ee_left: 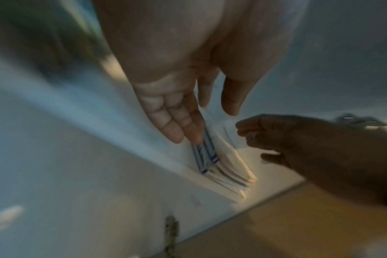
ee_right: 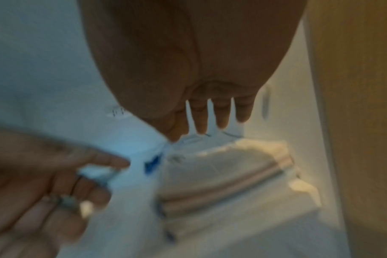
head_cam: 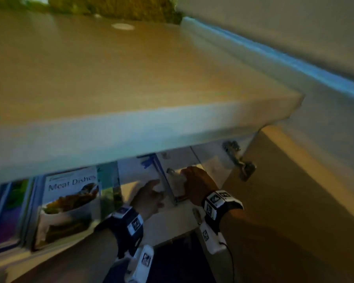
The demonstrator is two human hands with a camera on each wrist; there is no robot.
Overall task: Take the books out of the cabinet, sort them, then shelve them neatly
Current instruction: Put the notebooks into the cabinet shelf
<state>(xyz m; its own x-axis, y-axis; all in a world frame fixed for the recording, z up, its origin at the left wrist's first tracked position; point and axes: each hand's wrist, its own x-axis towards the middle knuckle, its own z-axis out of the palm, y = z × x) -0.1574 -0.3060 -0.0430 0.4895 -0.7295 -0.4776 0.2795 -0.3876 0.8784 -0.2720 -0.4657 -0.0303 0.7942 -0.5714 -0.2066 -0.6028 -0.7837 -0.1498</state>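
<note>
Inside the cabinet (head_cam: 278, 180), the left hand (head_cam: 149, 198), fingers straight, pressed the thin books (ee_left: 223, 167) sideways; the right hand (head_cam: 198, 184), fingers slightly spread, steadied their other side, probably to lift them together.

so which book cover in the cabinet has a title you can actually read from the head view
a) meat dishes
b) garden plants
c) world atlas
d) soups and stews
a: the white cookbook with a plate of food on its cover, leaning at the left of the cabinet shelf, reads "Meat Dishes"; the other book covers are too blurred to read.
</note>
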